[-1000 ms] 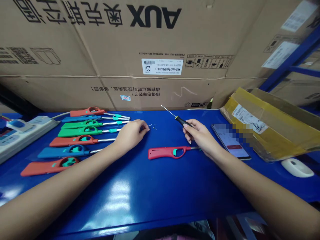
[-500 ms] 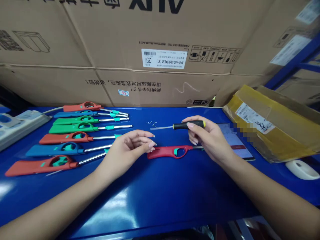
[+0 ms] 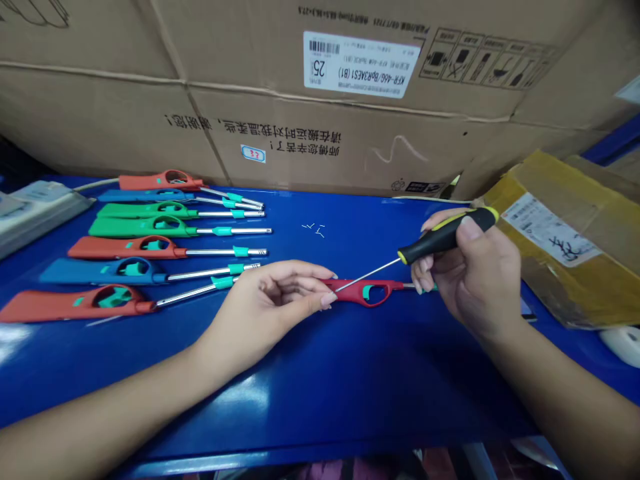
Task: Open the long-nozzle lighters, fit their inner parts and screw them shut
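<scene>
My right hand (image 3: 473,273) is closed around the black and yellow handle of a screwdriver (image 3: 435,241), whose shaft slants down to the left. Its tip meets the fingertips of my left hand (image 3: 280,297), which are pinched together; whatever they hold, if anything, is too small or hidden to name. Beneath the shaft a red long-nosed lighter (image 3: 351,291) with a green trigger lies on the table. My left fingers cover its handle end, and my right hand partly hides its nozzle. Beyond the hands lie several tiny white slivers (image 3: 314,229).
Several orange, green and blue long-nosed lighters (image 3: 125,247) lie in a row on the blue table (image 3: 280,413) at left, beside a white power strip (image 3: 37,210). A large cardboard box (image 3: 250,60) stands behind. At right are a yellow-taped carton (image 3: 545,247) and a white mouse (image 3: 623,343).
The screwdriver has tilted, its tip coming down to my left fingertips, which have drawn together. My right hand has shifted right, and the view has tipped downward.
</scene>
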A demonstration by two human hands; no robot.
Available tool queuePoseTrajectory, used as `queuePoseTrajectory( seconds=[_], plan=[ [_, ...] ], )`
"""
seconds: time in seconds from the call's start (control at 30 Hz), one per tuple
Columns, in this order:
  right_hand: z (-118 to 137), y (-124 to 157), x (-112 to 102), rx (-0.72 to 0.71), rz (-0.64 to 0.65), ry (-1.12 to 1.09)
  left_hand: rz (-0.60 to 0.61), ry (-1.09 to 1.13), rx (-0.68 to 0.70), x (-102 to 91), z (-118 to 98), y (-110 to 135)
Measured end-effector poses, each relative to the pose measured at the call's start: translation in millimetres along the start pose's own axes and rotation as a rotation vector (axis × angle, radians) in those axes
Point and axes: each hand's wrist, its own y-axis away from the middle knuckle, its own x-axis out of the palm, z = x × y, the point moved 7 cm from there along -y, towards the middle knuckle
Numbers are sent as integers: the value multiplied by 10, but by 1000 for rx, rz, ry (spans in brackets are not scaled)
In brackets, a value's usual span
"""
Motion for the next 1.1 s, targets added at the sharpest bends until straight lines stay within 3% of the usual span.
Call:
queuePoseTrajectory(
  seconds=[0.87,1.1],
  plan=[
    [-22,-8,55,-5,51,-58,-55,-29,80,-6,-61,9],
    [0,-2,72,9,83,-97,-104,-50,161,-33,-100,27]
  ],
)
